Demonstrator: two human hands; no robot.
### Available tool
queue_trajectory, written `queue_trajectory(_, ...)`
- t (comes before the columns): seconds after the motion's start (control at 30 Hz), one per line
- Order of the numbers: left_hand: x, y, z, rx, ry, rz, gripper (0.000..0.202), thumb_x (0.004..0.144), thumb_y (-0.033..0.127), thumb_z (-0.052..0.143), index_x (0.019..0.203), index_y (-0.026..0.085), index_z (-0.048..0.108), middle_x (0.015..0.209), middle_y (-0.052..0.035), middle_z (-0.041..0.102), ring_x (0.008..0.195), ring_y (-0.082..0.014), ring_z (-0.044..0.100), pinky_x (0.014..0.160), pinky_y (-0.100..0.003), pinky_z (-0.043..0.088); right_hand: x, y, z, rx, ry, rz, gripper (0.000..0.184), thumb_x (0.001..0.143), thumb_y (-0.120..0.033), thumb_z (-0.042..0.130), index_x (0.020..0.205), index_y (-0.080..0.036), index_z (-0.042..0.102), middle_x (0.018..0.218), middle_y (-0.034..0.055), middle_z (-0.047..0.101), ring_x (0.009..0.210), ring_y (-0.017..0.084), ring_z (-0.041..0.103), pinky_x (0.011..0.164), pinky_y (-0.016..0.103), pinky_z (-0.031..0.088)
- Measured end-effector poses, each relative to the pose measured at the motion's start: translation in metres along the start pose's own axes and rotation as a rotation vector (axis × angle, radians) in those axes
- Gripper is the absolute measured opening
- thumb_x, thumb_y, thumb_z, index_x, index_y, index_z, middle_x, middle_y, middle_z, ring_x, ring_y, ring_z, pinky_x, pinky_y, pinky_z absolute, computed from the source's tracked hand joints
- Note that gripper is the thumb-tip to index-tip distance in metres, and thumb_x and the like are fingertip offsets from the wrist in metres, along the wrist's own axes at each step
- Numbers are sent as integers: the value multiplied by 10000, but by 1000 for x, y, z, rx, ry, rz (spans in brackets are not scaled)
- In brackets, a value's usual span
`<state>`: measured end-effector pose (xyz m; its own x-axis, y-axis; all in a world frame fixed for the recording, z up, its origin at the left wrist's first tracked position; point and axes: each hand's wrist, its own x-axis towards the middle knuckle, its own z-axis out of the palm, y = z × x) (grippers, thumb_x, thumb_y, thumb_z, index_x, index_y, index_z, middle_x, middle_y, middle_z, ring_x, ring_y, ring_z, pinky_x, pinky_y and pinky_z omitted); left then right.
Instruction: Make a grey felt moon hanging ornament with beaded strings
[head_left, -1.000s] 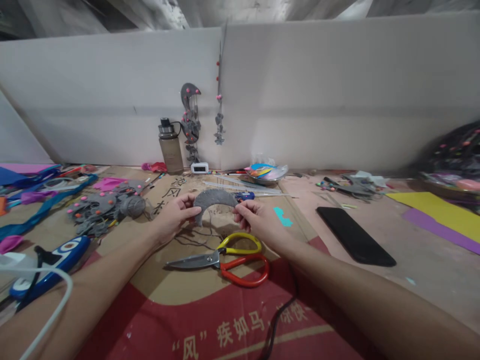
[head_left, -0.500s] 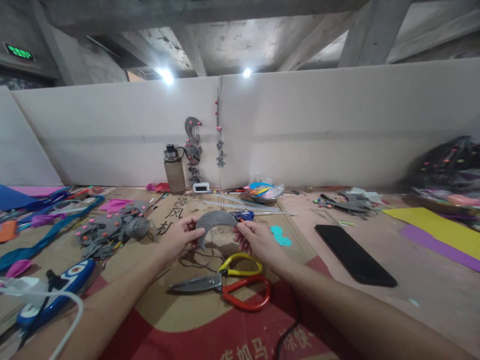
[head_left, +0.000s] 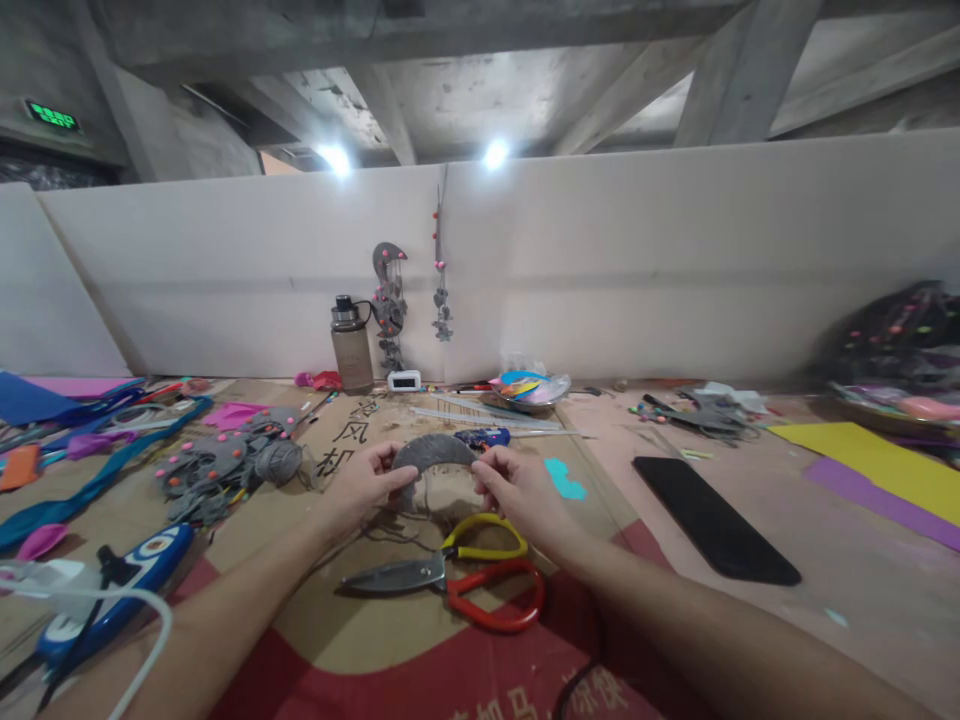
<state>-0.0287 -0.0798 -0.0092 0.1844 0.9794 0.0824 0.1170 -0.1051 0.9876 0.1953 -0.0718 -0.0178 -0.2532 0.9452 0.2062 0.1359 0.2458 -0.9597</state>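
A grey felt crescent is held up between my two hands above the cardboard. My left hand pinches its left end, thumb on the near face. At the other end, the fingers of my right hand close on the tip. Grey yarn lies loosely on the cardboard below it. Closer to me rest scissors with one yellow and one red handle, blades pointing left. Just behind the crescent lies a blue tool, partly hidden.
A black phone lies to the right, near turquoise scraps. On the left are grey felt pieces with pink beads and a blue-and-white device. A bottle stands by the white partition.
The crescent has tipped, so its face looks narrower and darker. Both hands keep their hold on its ends. The whole view has shifted slightly downward in the picture.
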Motion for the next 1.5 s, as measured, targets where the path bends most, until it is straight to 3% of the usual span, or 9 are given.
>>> queue_trajectory(0.23,1,7,1,-180,81,-29,308,691,377,730,831,165,556,679,18,627,542,-85,560,422,-164,367,-4,-6,3,255,-79,72,363,824,-507,488,900,-167,588,801,27,627,549,90,559,397,179,395)
queue_trajectory(0.4,2,5,2,-257,93,-58,333,663,360,753,832,164,544,698,11,639,547,-88,579,407,-155,387,-1,1,2,293,-26,114,272,818,-414,509,880,-167,603,753,8,608,537,74,548,417,169,394)
queue_trajectory(0.7,2,5,4,-211,111,-90,332,676,336,750,850,160,530,723,-3,649,573,-97,597,401,-149,418,1,4,0,289,-24,95,211,798,-364,553,893,-178,575,755,-10,586,577,81,556,443,179,405)
queue_trajectory(1.03,-6,5,19,-74,74,59,301,708,349,719,860,164,537,856,-65,688,700,-169,633,383,-187,429,-5,-11,3,423,-57,40,221,776,-345,607,923,-186,564,819,0,595,628,85,556,485,189,429)
queue_trajectory(1.13,-9,6,21,-3,112,129,259,716,340,706,824,173,541,961,-79,684,770,-187,642,476,-246,514,-6,-11,4,434,-57,28,199,777,-341,611,890,-188,555,796,-4,607,608,81,553,486,189,430)
queue_trajectory(1.2,-11,7,20,94,172,230,212,709,310,705,783,180,554,1042,-88,670,884,-216,642,629,-325,567,-6,-9,5,431,-78,56,191,780,-354,607,846,-183,551,770,-3,616,586,79,550,483,189,426)
queue_trajectory(1.33,-16,3,12,421,217,504,88,700,192,675,740,212,600,1108,-90,663,1116,-244,566,967,-431,454,-5,-5,6,472,-140,100,177,769,-344,601,775,-170,570,690,-7,611,547,74,539,472,188,404)
queue_trajectory(1.5,-18,-2,0,726,105,656,165,733,99,572,815,233,623,1224,-83,620,1161,-212,542,1018,-398,398,-8,-6,7,567,-151,127,170,737,-280,590,863,-169,618,604,-8,602,554,98,564,485,198,415)
